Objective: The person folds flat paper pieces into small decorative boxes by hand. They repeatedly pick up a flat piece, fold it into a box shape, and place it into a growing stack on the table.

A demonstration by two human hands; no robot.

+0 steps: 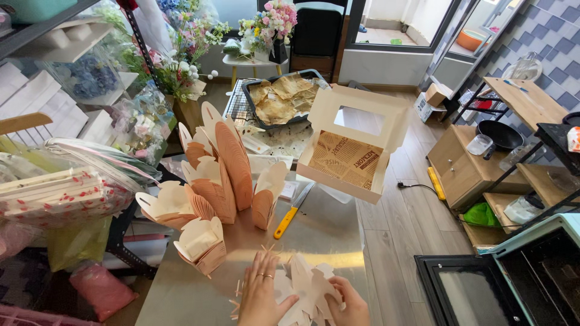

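Left hand (261, 291): fingers spread flat, pressing a pale flat-cut paper box blank (305, 290) onto the steel table (326, 232).
Right hand (349, 302): fingers curled around the blank's lower right edge, pinching it.
Blank's place: near table edge, between both hands, half folded.
Tear risk: its thin petal flaps could crease or rip if pinched hard.
Crowding risk: the folded boxes (220, 175) stand close; a nudge likely topples them.
Knife (293, 210): yellow handle, blade near, could snag.
Open window box (353, 148): overhangs the table edge, may tip off.
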